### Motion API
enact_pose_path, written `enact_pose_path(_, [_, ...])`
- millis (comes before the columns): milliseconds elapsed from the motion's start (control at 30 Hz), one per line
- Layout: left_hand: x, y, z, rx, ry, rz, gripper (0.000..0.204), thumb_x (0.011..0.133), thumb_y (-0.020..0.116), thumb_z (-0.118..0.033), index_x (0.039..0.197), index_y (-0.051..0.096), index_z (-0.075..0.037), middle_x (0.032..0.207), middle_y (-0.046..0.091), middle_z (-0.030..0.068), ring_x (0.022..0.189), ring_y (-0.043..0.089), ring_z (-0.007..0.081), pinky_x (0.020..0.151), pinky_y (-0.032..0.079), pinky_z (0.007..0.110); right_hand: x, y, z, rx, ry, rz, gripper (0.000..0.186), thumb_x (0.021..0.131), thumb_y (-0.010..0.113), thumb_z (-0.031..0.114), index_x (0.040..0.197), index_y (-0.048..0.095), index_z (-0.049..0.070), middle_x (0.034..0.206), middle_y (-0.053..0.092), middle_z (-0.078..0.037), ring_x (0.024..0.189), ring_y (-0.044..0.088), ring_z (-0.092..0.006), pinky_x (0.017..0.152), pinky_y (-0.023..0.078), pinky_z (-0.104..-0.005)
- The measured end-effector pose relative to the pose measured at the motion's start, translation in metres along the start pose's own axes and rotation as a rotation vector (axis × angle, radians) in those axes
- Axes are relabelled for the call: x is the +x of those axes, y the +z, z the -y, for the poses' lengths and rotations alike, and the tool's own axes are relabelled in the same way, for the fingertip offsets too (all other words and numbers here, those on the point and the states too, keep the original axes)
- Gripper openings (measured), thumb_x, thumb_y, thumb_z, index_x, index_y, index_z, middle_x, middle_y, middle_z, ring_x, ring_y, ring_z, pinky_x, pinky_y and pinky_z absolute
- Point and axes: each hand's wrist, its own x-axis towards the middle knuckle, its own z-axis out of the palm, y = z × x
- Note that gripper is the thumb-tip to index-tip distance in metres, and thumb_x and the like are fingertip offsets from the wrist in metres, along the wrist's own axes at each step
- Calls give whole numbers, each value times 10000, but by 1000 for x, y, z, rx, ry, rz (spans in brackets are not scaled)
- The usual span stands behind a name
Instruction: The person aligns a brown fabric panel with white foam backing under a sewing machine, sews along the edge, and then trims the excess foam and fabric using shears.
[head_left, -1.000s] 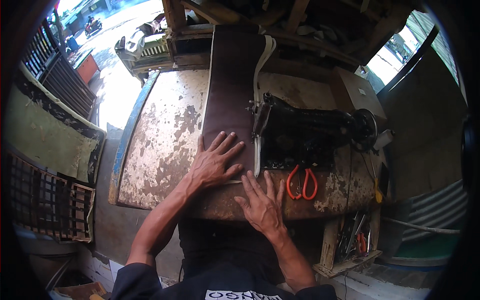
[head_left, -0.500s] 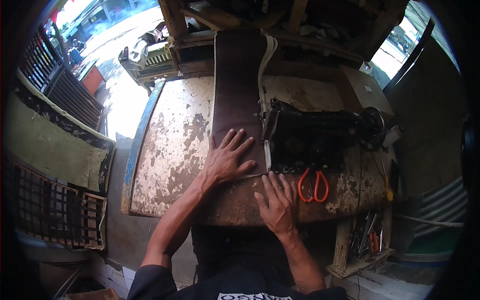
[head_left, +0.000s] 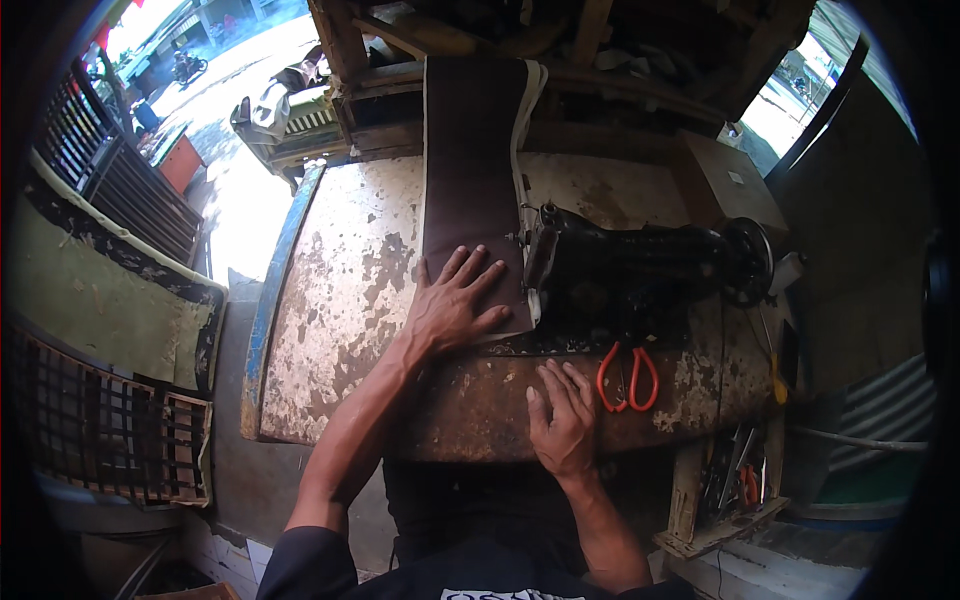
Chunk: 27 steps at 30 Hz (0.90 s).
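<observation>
A long dark brown strip of fabric (head_left: 472, 150) with pale edges runs across the worn table (head_left: 335, 300) and up over its far side. My left hand (head_left: 455, 305) lies flat on the near end of this strip, fingers spread. Just right of the strip stands a black sewing machine (head_left: 630, 255), its needle end along the fabric's right edge. My right hand (head_left: 565, 415) rests on the table's near edge, off the fabric, fingers stretched and holding nothing. Close to its right lie scissors with red handles (head_left: 628, 378), their blades hidden under the machine's shadow.
A screwdriver with a yellow handle (head_left: 778, 385) lies at the table's right end. Below it, an open wooden drawer (head_left: 725, 525) holds tools. Wooden shelving (head_left: 590, 80) stands behind the table. At left are a greenish padded panel (head_left: 110, 290) and a slatted frame (head_left: 110, 420).
The fabric has slid away from me, with my left hand moving slightly along on it. My right hand has drawn back from the fabric's near edge, toward me and to the right.
</observation>
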Motion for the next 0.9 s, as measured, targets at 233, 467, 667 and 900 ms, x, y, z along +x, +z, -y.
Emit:
enact_pose_path(233, [13, 0, 6, 22, -16, -6, 789, 981, 509, -688, 1635, 387, -264, 1741, 257, 80, 1617, 189, 309, 1239, 78, 718, 2, 0, 0, -70, -10, 4, 319, 979, 688, 214, 1230, 724, 21, 1270, 734, -120, 1251, 614, -337, 1089, 430, -486])
enact_pose_path(467, [27, 4, 16, 24, -16, -38, 783, 967, 516, -695, 1624, 405, -284, 1727, 293, 82, 1609, 222, 304, 1229, 97, 734, 4, -3, 2, -84, -26, 38, 293, 976, 692, 211, 1203, 730, 29, 1263, 736, -110, 1250, 613, -326, 1088, 426, -486])
enact_pose_path(667, [36, 5, 21, 20, -23, -48, 785, 964, 509, -700, 1624, 405, -288, 1728, 291, 79, 1610, 218, 302, 1228, 93, 740, 7, -3, 3, -92, -14, 51, 279, 960, 713, 193, 1188, 732, 33, 1267, 734, -100, 1249, 606, -314, 1084, 425, -474])
enact_pose_path(900, [40, 3, 22, 6, -52, -7, 808, 964, 495, -720, 1629, 398, -272, 1739, 263, 70, 1617, 189, 296, 1235, 75, 730, 7, -3, 2, -79, -16, 56, 264, 950, 719, 176, 1176, 738, 41, 1266, 736, -90, 1234, 610, -309, 1077, 426, -474])
